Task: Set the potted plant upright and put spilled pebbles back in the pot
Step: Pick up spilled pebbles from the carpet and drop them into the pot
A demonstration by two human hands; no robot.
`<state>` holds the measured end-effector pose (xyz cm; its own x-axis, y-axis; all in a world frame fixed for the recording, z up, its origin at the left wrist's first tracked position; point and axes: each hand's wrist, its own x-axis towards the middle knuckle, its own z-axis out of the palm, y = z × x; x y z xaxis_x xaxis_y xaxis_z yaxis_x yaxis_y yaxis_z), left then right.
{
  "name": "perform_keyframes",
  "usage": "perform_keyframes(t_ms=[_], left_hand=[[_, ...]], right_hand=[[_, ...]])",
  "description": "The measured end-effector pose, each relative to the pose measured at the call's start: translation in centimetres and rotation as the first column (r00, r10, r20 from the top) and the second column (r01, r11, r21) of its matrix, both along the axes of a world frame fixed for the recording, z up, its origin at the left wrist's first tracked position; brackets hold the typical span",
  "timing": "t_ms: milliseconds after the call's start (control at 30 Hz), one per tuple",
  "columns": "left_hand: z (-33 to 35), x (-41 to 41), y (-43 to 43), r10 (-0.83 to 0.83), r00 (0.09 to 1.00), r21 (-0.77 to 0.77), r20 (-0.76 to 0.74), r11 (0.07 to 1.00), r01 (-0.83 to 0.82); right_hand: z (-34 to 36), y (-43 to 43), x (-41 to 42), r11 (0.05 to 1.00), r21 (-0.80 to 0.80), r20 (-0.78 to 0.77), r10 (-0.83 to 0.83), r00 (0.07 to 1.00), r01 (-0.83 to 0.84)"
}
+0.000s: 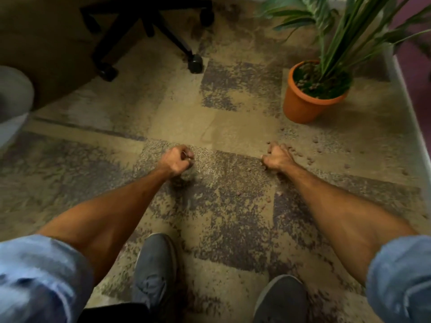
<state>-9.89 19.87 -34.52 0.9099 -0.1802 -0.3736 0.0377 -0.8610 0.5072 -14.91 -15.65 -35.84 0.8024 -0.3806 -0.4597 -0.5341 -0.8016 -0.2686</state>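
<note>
Carpet (233, 127) is carrying loose pebbles (311, 161) just beside the right hand (277, 157), which is curling round some and should be raking low before lifting to the upright pot (303, 106) beyond it, while the left hand (177, 159) is fisting, contents unclear.

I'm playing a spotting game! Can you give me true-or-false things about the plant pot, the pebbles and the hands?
1. The orange pot stands upright. True.
2. All the pebbles are back in the pot. False: some pebbles lie on the carpet near the right hand.
3. The left hand is curled into a fist. True.
4. The pot stands left of both hands. False: it stands to the right, beyond the right hand.
</note>
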Motion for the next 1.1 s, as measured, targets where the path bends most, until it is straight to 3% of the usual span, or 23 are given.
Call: perform_keyframes(t_ms=[100,267,400,534,667,834,967,1101], left_hand=[[-0.5,-1.0,2.2,0.004,0.997,0.005,-0.075,1.0,-0.004],[-0.7,-4.2,1.4,-0.23,0.961,-0.062,-0.152,0.973,0.223],[-1.7,-6.0,-1.5,-0.188,0.979,-0.017,-0.08,0.982,0.187],[-2.1,-6.8,-3.8,-0.266,0.964,0.084,0.016,0.961,0.264],[-2.1,-7.3,-5.7,-0.346,0.936,0.04,0.066,0.938,0.344],[-1.8,-8.5,-8.5,-0.564,0.807,-0.08,0.173,0.809,0.583],[-2.3,-9.3,-10.3,-0.711,0.672,0.01,0.206,0.688,0.725],[-3.2,-9.2,-11.1,-0.736,0.64,0.09,0.223,0.669,0.738]], right_hand=[[-0.8,0.5,0.1,0.996,-0.007,0.052,-0.089,0.995,0.089],[-1.7,0.6,0.6,0.994,-0.007,0.045,-0.105,0.993,0.106],[-2.1,0.8,0.5,0.991,-0.003,0.051,-0.13,0.99,0.131],[-1.8,0.7,0.2,0.992,0.025,0.057,-0.125,0.99,0.124],[-2.4,0.2,-0.4,0.991,0.067,0.078,-0.124,0.989,0.118],[-1.6,0.8,-1.7,0.987,0.136,0.117,-0.098,0.988,0.082],[-1.1,1.2,-2.2,0.997,0.069,0.153,0.018,0.988,-0.029],[-0.9,2.0,-2.5,0.997,0.025,0.179,0.063,0.982,-0.069]])
